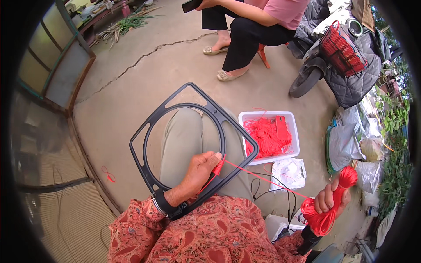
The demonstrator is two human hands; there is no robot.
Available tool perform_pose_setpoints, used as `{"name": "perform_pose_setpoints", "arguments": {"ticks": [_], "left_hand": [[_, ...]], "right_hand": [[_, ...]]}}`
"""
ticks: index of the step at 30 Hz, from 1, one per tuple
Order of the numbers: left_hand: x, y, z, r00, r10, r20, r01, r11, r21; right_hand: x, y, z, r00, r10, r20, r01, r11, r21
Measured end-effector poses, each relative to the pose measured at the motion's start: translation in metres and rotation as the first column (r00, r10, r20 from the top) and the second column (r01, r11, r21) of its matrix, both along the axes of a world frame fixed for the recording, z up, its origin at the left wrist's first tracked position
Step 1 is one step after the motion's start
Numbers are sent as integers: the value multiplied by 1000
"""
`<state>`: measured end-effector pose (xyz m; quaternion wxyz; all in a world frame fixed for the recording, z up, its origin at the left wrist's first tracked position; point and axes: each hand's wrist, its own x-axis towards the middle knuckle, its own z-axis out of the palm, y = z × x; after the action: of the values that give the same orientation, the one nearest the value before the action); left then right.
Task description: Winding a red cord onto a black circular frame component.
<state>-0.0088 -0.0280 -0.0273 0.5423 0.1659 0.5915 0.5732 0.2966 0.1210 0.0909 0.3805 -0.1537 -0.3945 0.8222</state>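
Note:
Across my lap lies a black square frame [148, 125] with a large round ring inside it. My left hand [199, 173] is closed on the ring's near right part, its thumb pressed beside several tight turns of red cord [218, 167] wound there. From these turns a single strand runs taut to the right. Out at the right, my right hand [329, 199] grips a bundled skein of red cord [322, 222] round its middle, with loops sticking out above and below the fist.
A white tub [295, 131] of red cord stands right of my knees, with a white plastic bag [289, 173] and black cables below it. A seated person [263, 30] is ahead. A vehicle with a red basket [344, 50] and sacks [346, 142] line the right; a screen door [52, 210] stands left.

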Motion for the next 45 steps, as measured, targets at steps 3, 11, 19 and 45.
{"name": "perform_pose_setpoints", "arguments": {"ticks": [3, 11, 19, 45], "left_hand": [[3, 3, 2, 997, 71, 30, -72, 997, 33], [3, -3, 7, 999, -52, 16, 52, 998, -37], [-1, -1, 1, 997, -77, 26, 77, 997, 6], [-19, 18, 31, 994, 25, 107, -39, 991, 130]], "right_hand": [[0, -8, 3, 925, -121, 359, 100, 992, 77], [-29, 0, -34, 135, -258, 957, -637, 717, 283], [-94, -5, -88, 644, -162, 748, -13, 975, 222], [-190, 5, -98, 965, 115, 236, -127, 991, 36]]}}
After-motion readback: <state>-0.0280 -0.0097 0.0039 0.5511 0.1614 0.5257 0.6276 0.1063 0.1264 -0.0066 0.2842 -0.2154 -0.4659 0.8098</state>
